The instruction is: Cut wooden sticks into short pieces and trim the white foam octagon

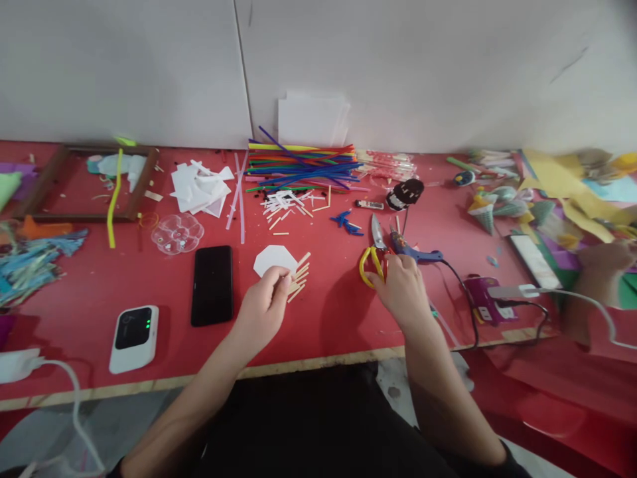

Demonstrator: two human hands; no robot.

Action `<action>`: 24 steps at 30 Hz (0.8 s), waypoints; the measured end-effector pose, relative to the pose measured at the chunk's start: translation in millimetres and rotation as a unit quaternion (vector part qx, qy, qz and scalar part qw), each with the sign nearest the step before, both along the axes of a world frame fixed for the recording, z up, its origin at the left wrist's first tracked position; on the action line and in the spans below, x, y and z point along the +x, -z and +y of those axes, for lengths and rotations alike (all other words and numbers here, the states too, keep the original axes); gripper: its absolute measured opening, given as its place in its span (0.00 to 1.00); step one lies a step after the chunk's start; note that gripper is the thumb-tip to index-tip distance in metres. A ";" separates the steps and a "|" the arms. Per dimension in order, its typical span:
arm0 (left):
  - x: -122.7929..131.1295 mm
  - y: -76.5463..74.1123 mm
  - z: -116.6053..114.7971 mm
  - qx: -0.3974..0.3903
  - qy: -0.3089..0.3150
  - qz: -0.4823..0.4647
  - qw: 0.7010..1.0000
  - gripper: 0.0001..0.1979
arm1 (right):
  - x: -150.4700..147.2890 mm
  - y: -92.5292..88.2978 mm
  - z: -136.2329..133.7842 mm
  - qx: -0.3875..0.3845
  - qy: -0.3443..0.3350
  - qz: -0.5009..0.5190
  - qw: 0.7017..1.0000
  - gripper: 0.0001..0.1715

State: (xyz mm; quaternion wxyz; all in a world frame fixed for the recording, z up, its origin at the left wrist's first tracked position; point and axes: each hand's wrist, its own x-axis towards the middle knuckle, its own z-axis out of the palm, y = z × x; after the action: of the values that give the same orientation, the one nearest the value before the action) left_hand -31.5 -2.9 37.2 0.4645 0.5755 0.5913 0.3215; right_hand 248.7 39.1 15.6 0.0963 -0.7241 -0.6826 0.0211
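Note:
My left hand point(266, 302) is closed in a pinch just in front of a white octagonal paper piece point(275, 260). What its fingertips hold, if anything, is too small to make out. Several short wooden sticks point(298, 282) lie side by side on the red table, right beside those fingers. Farther right, my right hand point(404, 285) has its thumb and fingers closed at the yellow handle of a pair of scissors point(372, 265); the blades point away from me. Just beyond that hand lies a blue glue gun point(417, 253) with a black cord.
Behind lie cut sticks point(286, 202), colourful pipe cleaners point(303, 166), paper scraps point(202, 189) and blue bits point(347, 222). A black phone point(212, 285) and white device point(134, 338) are at left. A purple power box point(490, 302) and another person's hand point(604, 259) are at right.

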 end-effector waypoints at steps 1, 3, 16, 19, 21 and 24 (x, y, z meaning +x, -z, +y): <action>1.0 -2.0 0.0 0.024 0.024 0.073 0.997 0.13 | -8.0 -11.8 -5.2 0.031 -0.052 0.012 0.998 0.22; 4.1 -5.4 0.0 0.062 0.078 0.195 0.976 0.13 | -28.0 -36.0 -15.5 0.098 -0.152 0.067 0.981 0.19; 9.5 5.6 -5.7 0.113 0.179 0.367 0.906 0.15 | -74.7 -23.0 -7.5 0.019 -0.455 0.064 0.888 0.16; 12.6 9.3 -5.7 0.089 0.171 0.383 0.904 0.14 | -80.8 -16.5 -7.3 0.029 -0.449 0.095 0.888 0.16; 14.7 12.6 -4.2 0.072 0.165 0.382 0.906 0.14 | -85.4 -9.9 -7.0 0.035 -0.429 0.114 0.896 0.16; 16.4 19.2 -0.6 0.050 0.155 0.371 0.914 0.14 | -91.5 1.5 -6.4 0.032 -0.393 0.127 0.910 0.16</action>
State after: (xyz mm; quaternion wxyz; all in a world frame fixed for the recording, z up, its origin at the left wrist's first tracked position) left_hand -15.0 -3.5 18.0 0.2263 0.7606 0.6073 0.0383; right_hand 157.2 32.7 14.0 0.1896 -0.3846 -0.8944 0.1270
